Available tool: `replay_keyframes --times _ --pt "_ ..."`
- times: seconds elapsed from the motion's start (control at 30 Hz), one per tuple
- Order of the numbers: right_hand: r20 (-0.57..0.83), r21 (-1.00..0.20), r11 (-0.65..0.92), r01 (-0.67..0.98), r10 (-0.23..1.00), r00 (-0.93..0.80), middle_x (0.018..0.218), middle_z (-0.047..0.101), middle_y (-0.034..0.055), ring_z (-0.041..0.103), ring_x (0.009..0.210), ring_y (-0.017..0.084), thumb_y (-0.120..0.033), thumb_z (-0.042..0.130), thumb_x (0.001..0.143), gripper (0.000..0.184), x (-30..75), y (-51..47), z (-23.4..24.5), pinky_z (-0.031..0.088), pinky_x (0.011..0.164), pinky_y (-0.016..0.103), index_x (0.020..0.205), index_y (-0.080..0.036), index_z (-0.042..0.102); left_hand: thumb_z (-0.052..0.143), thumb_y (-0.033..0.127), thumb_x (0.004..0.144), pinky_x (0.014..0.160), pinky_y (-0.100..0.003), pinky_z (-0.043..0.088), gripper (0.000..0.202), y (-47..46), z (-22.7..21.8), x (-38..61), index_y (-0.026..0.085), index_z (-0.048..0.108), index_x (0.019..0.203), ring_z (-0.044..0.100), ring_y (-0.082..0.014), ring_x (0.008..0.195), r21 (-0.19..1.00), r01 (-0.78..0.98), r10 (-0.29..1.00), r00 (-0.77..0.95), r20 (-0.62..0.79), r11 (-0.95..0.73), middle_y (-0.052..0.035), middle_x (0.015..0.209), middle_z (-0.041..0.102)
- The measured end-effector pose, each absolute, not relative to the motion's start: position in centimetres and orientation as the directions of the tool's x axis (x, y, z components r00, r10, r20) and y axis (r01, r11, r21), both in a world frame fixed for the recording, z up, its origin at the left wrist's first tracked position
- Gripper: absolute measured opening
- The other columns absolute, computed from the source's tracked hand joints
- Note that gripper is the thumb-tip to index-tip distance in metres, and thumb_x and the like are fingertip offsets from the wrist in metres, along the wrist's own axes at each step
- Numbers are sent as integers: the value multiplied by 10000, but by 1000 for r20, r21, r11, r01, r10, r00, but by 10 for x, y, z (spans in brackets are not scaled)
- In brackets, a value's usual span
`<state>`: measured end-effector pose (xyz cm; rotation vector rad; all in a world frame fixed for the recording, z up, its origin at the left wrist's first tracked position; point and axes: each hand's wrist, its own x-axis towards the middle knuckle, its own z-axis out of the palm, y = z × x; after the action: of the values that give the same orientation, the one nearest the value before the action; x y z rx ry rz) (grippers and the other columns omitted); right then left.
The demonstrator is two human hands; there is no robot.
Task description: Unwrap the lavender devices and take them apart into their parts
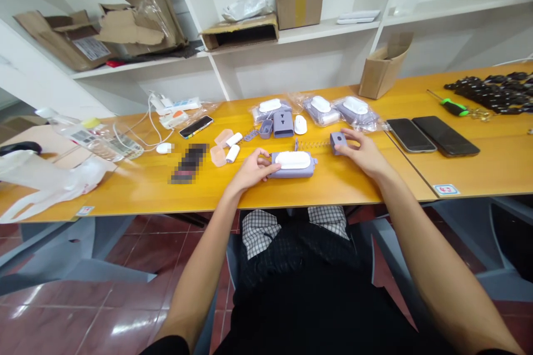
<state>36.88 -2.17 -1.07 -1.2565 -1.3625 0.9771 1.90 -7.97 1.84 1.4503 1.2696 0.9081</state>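
My left hand [254,171] is closed on the left end of a long purple plastic case [291,173] lying on the table, a white oval panel [295,160] on its upper face. In my right hand [363,151] a small purple block-shaped cap [337,144] is pinched between thumb and fingers. A thin coil spring [314,145] stretches from near that cap toward the case's right end. Behind the case stand an open purple housing [283,124], a small purple cup [265,128] and a loose white oval part [300,124].
Several bagged purple units [320,109] lie at the back. White cylinders [232,153] are left of my left hand. Two phones [446,136] and a green screwdriver [454,106] lie right. A power strip [179,105] and plastic bottle [97,141] sit left; cardboard boxes [300,3] fill the shelf.
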Motion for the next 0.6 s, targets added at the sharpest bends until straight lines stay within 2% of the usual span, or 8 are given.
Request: replay_keyframes --times 0.1,0.2,0.3,0.43,0.53,0.6 --pt "192 -947 208 247 977 -89 1458 668 138 787 1005 301 -413 918 706 839 360 -22 -14 666 956 507 1474 -258 618 884 524 788 526 -241 497 566 -84 22 19 236 472 1047 624 -124 584 926 377 976 207 -61 -22 17 813 698" --pt "267 -885 295 360 955 -127 1360 723 154 779 1009 311 -398 870 754 756 346 -20 -20 653 964 533 1452 -228 636 858 500 820 611 -277 527 490 -88 26 23 227 524 1053 673 -163 683 875 469 972 234 6 -119 -9 847 725" --pt "345 -785 367 498 928 -138 1263 766 173 751 1097 349 -353 825 788 636 332 -20 -25 613 1016 571 1385 -188 683 817 481 863 694 -315 551 400 -89 28 26 219 576 1046 700 -193 765 828 522 961 268 67 -204 -27 862 738" --pt "392 -686 420 594 901 -184 1363 725 193 735 1129 352 -368 741 862 634 329 -23 -24 595 1032 560 1455 -169 640 676 489 975 756 -360 588 292 -87 27 23 212 623 1049 723 -219 785 802 545 964 228 138 -244 -52 865 752" --pt "376 -609 438 661 894 -246 1461 669 201 703 1222 351 -401 592 966 642 336 -26 -21 573 1072 539 1557 -155 544 595 439 1023 938 -437 601 260 -81 20 14 206 662 1116 757 -272 988 730 617 954 151 257 -294 -112 1061 785" --pt "349 -493 435 753 892 -287 1569 589 211 596 1397 386 -396 520 995 665 342 -29 -21 491 1170 573 1603 -131 483 579 388 1027 1145 -511 505 299 -78 13 6 197 663 1242 696 -318 1250 636 705 941 145 304 -314 -152 1306 747"
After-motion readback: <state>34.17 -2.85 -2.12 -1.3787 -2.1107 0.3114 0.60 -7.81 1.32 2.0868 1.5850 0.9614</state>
